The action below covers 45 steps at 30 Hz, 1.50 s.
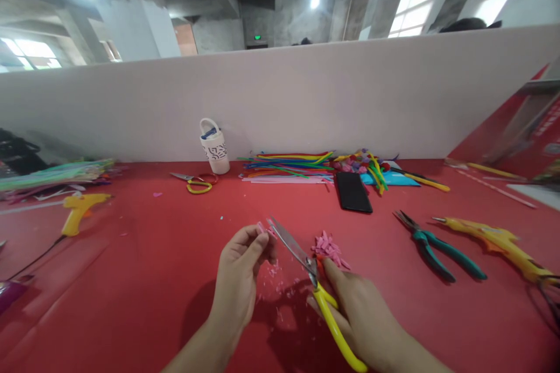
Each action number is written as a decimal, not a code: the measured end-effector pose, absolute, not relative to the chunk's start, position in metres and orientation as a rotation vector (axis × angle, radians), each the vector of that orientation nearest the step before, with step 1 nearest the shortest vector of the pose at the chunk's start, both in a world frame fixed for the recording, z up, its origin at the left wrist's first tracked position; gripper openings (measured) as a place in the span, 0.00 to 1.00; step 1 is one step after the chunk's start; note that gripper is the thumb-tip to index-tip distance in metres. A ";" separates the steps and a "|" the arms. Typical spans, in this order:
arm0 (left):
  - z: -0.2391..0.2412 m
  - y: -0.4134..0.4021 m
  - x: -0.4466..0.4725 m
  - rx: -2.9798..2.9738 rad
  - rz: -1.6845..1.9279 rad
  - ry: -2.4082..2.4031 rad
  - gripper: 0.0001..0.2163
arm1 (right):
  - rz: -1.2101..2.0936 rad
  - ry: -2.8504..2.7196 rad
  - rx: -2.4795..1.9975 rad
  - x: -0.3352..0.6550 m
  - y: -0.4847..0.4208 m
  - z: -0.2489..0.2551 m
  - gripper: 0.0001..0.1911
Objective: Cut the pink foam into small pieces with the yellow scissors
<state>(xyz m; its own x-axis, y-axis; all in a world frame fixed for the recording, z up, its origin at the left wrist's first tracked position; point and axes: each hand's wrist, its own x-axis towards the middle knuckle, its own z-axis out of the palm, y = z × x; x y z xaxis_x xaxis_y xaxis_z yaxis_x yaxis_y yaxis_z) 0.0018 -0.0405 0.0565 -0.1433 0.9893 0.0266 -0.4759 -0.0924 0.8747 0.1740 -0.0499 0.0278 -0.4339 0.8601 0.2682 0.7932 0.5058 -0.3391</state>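
Note:
Between the thumb and fingers of my left hand [242, 265] is a small pink strip [261, 227], pinched near its end. My right hand [356, 303] grips yellow-handled scissors [335, 323], whose blades point up and left with their tips beside the pink strip. Whether the blades touch the strip I cannot tell. Just beyond my right hand lies a pile of short pink pieces [328, 249]. Tiny pink scraps [273, 297] are scattered on the red table below both hands.
Pliers [437, 247] and a yellow glue gun [494, 242] lie right; another glue gun [81, 210] lies left. Along the white partition [280, 99] are spare scissors [196, 183], a white cup [216, 148], colourful pipe cleaners [289, 166] and a black phone [353, 192].

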 end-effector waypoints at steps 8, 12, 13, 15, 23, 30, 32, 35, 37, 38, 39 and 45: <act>0.059 -0.041 0.002 0.768 1.469 0.802 0.01 | 0.231 -2.403 -1.350 0.176 -0.048 0.025 0.09; 0.059 -0.040 0.001 0.740 1.447 0.764 0.01 | 0.206 -2.427 -1.337 0.179 -0.048 0.025 0.10; 0.059 -0.040 0.001 0.738 1.447 0.754 0.02 | 0.206 -2.437 -1.338 0.179 -0.049 0.025 0.10; 0.059 -0.040 0.001 0.739 1.446 0.743 0.02 | 0.209 -2.450 -1.344 0.179 -0.049 0.026 0.10; 0.059 -0.041 0.001 0.741 1.443 0.777 0.02 | 0.146 -2.437 -1.339 0.178 -0.049 0.026 0.10; 0.060 -0.040 0.001 0.730 1.442 0.777 0.02 | 0.188 -2.446 -1.338 0.177 -0.049 0.025 0.10; 0.060 -0.040 0.001 0.728 1.444 0.773 0.02 | 0.190 -2.445 -1.338 0.178 -0.050 0.025 0.10; 0.060 -0.041 0.000 0.724 1.444 0.762 0.02 | 0.158 -2.433 -1.343 0.178 -0.049 0.024 0.11; 0.061 -0.041 0.000 0.727 1.446 0.749 0.02 | 0.147 -2.412 -1.357 0.179 -0.049 0.023 0.11; 0.061 -0.041 -0.001 0.731 1.445 0.742 0.02 | 0.160 -2.396 -1.365 0.179 -0.049 0.023 0.11; 0.061 -0.042 -0.001 0.736 1.441 0.738 0.02 | 0.190 -2.372 -1.372 0.180 -0.049 0.023 0.10; 0.057 -0.043 0.004 0.746 1.254 0.724 0.01 | 0.832 -1.960 -1.289 0.175 -0.049 0.033 0.11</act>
